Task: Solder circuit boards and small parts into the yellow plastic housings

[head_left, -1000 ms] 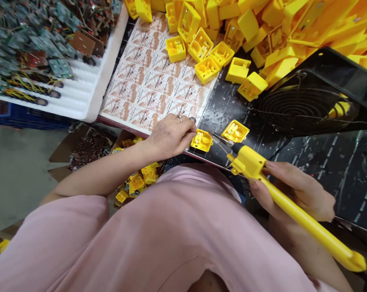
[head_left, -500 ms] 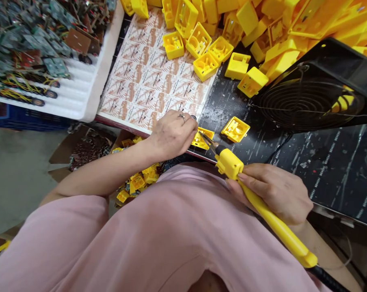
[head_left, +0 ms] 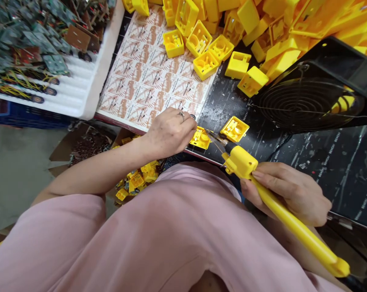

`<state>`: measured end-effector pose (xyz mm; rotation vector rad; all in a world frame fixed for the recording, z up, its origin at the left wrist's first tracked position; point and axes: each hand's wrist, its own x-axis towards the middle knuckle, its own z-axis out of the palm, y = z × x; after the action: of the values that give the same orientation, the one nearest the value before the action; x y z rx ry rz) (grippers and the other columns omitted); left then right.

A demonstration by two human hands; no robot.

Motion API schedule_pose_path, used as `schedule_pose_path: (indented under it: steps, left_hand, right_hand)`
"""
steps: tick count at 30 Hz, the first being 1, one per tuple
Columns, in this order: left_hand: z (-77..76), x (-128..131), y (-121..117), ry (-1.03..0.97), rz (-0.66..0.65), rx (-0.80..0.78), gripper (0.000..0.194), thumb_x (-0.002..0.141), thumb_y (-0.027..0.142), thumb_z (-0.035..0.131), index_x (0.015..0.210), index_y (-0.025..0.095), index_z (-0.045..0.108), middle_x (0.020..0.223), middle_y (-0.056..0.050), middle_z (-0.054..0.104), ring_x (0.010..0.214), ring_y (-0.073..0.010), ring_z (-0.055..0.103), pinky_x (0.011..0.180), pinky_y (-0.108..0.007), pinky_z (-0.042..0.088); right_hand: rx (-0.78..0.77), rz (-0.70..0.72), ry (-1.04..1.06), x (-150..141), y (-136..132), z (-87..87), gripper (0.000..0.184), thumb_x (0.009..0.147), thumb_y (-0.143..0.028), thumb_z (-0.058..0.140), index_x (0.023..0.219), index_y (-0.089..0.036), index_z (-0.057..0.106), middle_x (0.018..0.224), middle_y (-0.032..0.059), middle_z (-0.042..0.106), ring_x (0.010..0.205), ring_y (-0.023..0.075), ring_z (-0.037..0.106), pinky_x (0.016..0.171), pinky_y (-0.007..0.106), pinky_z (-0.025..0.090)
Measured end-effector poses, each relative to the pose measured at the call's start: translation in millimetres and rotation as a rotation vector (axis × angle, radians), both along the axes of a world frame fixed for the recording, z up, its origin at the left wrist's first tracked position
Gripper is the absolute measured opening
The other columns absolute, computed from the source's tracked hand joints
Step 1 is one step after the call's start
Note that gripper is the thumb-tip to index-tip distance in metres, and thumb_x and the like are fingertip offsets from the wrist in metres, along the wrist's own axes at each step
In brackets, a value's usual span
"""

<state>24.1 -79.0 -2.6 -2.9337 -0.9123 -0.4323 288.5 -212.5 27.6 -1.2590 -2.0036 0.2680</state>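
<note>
My left hand [head_left: 174, 132] is closed at the left side of a small yellow plastic case [head_left: 201, 138] by the front edge of the bench. Its fingertips are partly hidden, and a small dark round part [head_left: 193, 117] shows beside them. My right hand [head_left: 288, 190] grips a yellow soldering iron [head_left: 293, 215] with a bulky feed head. The iron's tip points left at the right side of the case, a thin wire running beside it. Another open yellow case [head_left: 235, 129] lies just beyond, with metal contacts and a round recess inside.
Many yellow cases [head_left: 252, 81] are heaped at the back. A black fan [head_left: 305, 97] stands on the right of the bench [head_left: 338, 170]. Printed sheets [head_left: 153, 77] lie behind my left hand. On the left, a white foam tray [head_left: 92, 89] holds circuit boards; boxes of parts [head_left: 89, 144] sit below.
The soldering iron and my right hand have moved right and slightly down, drawing the tip back from the middle of the case. My left hand has shifted slightly left.
</note>
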Motion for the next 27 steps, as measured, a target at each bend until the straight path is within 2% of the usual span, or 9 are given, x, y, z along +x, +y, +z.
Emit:
schedule_pose_path:
  steps: [2,4,7,11,13,17,20,22,27]
  left_hand:
    - [-0.1,-1,0,-0.017,-0.011,0.001,0.034,0.103,0.022,0.045,0.085,0.014,0.074,0.079,-0.008,0.074,0.075,-0.0233,0.069,0.07,-0.037,0.05]
    - [-0.2,-2,1,-0.02,-0.002,-0.024,0.034,0.103,0.023,0.045,0.086,0.014,0.074,0.08,-0.008,0.074,0.076,-0.0236,0.069,0.071,-0.037,0.049]
    - [-0.4,-3,1,-0.011,0.038,-0.094,0.033,0.102,0.025,0.046,0.089,0.016,0.075,0.083,-0.008,0.075,0.078,-0.0243,0.07,0.074,-0.039,0.049]
    - [-1.7,-1,1,-0.019,0.063,-0.127,0.034,0.102,0.026,0.044,0.09,0.016,0.074,0.079,-0.007,0.072,0.073,-0.0224,0.066,0.073,-0.037,0.046]
    - [-1.7,-1,-1,-0.041,0.079,-0.138,0.033,0.101,0.027,0.044,0.091,0.017,0.073,0.081,-0.007,0.072,0.075,-0.0227,0.065,0.076,-0.038,0.045]
    - [0.6,-5,-6,-0.185,0.117,-0.186,0.027,0.1,0.03,0.049,0.089,0.021,0.072,0.102,-0.008,0.075,0.098,-0.0255,0.066,0.093,-0.044,0.046]
    - [2.4,-8,-12,-0.258,0.108,-0.265,0.023,0.098,0.029,0.054,0.085,0.022,0.072,0.109,-0.008,0.075,0.106,-0.0258,0.065,0.099,-0.047,0.045]
    - [2.9,-9,-14,-0.233,0.107,-0.325,0.02,0.095,0.027,0.057,0.084,0.021,0.072,0.109,-0.008,0.075,0.108,-0.0265,0.065,0.099,-0.048,0.044]
    - [5.8,-5,-12,-0.145,0.122,-0.388,0.016,0.091,0.024,0.059,0.084,0.02,0.073,0.113,-0.008,0.075,0.107,-0.0267,0.064,0.097,-0.047,0.046]
  right_hand:
    - [0.077,0.011,-0.022,-3,1,-1.4,0.053,0.092,-0.016,0.073,0.142,-0.028,0.059,0.079,-0.0002,0.078,0.066,0.019,0.075,0.058,0.029,0.063]
    - [0.088,-0.01,-0.026,-4,1,-3.5,0.064,0.092,-0.017,0.074,0.152,-0.026,0.052,0.085,0.0029,0.08,0.069,0.0204,0.077,0.062,0.031,0.066]
    - [0.097,-0.057,-0.009,-3,0,-6.5,0.069,0.094,-0.022,0.074,0.158,-0.028,0.048,0.092,0.0045,0.081,0.072,0.0219,0.078,0.066,0.032,0.068]
    - [0.107,-0.01,0.01,-3,-3,-9.9,0.055,0.091,-0.022,0.077,0.144,-0.025,0.062,0.084,0.005,0.08,0.066,0.0224,0.077,0.061,0.031,0.067]
    - [0.081,0.012,0.041,-3,-5,-11.0,0.05,0.093,-0.021,0.074,0.141,-0.026,0.063,0.079,0.0041,0.078,0.065,0.0223,0.076,0.061,0.032,0.066]
    - [0.027,0.015,0.056,4,-4,-5.9,0.041,0.098,-0.022,0.067,0.138,-0.031,0.061,0.077,0.0028,0.075,0.065,0.0212,0.075,0.056,0.032,0.063]
    - [-0.003,0.16,-0.005,10,1,2.7,0.036,0.097,-0.019,0.069,0.13,-0.028,0.06,0.077,0.0024,0.076,0.063,0.0196,0.074,0.049,0.028,0.059]
    - [-0.003,0.209,-0.012,10,4,7.0,0.029,0.095,-0.018,0.071,0.119,-0.028,0.06,0.076,0.0007,0.075,0.063,0.0188,0.074,0.047,0.027,0.059]
    - [0.075,0.18,-0.045,2,11,11.9,0.02,0.091,-0.014,0.075,0.096,-0.025,0.059,0.071,-0.002,0.072,0.06,0.0143,0.072,0.05,0.022,0.058]
